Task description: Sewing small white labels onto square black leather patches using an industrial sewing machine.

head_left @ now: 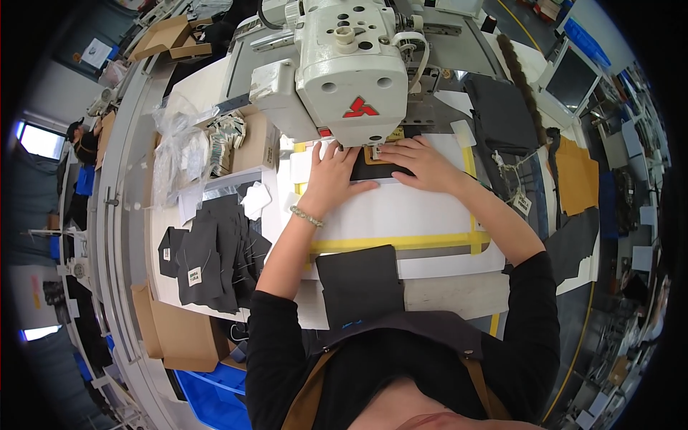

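Observation:
A white industrial sewing machine (351, 79) stands in front of me. Under its head a dark fabric piece (368, 172) lies on a white sheet (387, 211) edged with yellow tape. Flat on the left side of this piece rests my left hand (331, 178), fingers spread and thumb pointing right; a beaded bracelet circles the wrist. My right hand (430, 166) lies across the piece's right side, fingers stretched toward the needle area. A small tan frame (373, 155) shows between the hands, partly hidden by the fingertips and machine head.
Dark cut pieces (222, 251) with small labels are heaped at left, beside a cardboard box (254, 143) of labels and clear plastic bags (175, 150). Folded dark fabric (360, 287) lies at the near table edge. More dark fabric (502, 115) and a monitor (571, 77) are at right.

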Motion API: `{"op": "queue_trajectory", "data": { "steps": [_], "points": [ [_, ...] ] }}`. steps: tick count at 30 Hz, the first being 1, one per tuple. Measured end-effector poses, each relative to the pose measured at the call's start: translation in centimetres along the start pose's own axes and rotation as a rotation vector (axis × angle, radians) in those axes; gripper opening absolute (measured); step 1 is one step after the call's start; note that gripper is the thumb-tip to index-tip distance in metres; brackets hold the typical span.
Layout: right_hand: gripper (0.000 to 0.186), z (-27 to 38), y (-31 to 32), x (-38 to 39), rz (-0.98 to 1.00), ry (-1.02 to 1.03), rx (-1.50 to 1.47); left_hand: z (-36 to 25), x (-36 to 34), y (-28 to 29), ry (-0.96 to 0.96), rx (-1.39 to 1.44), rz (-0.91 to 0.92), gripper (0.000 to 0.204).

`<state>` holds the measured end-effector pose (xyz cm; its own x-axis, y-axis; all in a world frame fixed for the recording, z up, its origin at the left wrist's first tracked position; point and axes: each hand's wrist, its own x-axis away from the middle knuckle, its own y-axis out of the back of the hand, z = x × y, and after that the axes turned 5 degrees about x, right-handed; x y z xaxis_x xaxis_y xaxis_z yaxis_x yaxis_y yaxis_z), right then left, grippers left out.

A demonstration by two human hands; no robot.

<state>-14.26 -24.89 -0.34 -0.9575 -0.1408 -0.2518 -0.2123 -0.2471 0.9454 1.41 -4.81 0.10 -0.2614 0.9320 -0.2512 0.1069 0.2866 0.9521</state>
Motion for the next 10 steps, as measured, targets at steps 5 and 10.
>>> {"op": "queue_trajectory", "data": {
  "steps": [5, 10],
  "points": [
    [0.046, 0.07, -0.36, 0.2, -0.004, 0.003, 0.033, -0.04, -0.08, 0.19, -0.004, -0.009, 0.017, 0.093],
    [0.045, -0.01, -0.36, 0.58, 0.018, -0.011, 0.05, -0.03, -0.12, 0.29, -0.045, -0.037, 0.022, 0.093]
  ]
}}
